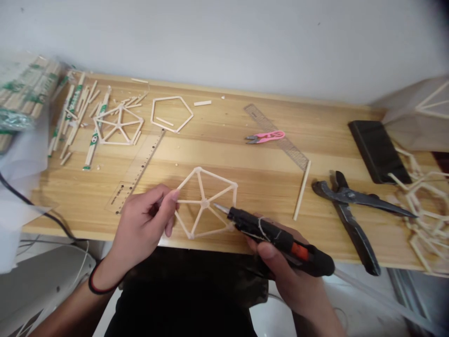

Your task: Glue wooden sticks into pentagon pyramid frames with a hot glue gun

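My left hand point(149, 222) pinches the left corner of a six-sided frame of wooden sticks point(204, 204), whose spokes meet at a whitish joint in the middle. The frame is held over the front part of the wooden table. My right hand point(289, 271) is wrapped round a black glue gun point(277, 236) with an orange-red part. The gun's metal tip points left and lies just right of the frame's centre joint; whether they touch is hard to tell. A clear glue stick point(372, 290) sticks out of the gun's rear.
Behind lie another spoked frame point(119, 125), a pentagon frame point(172, 97), loose sticks point(84, 110), rulers point(140, 168) and pink snips point(268, 136). To the right are large black shears point(351, 196), a black box point(379, 150), a single stick point(301, 189) and joined stick frames point(428, 201).
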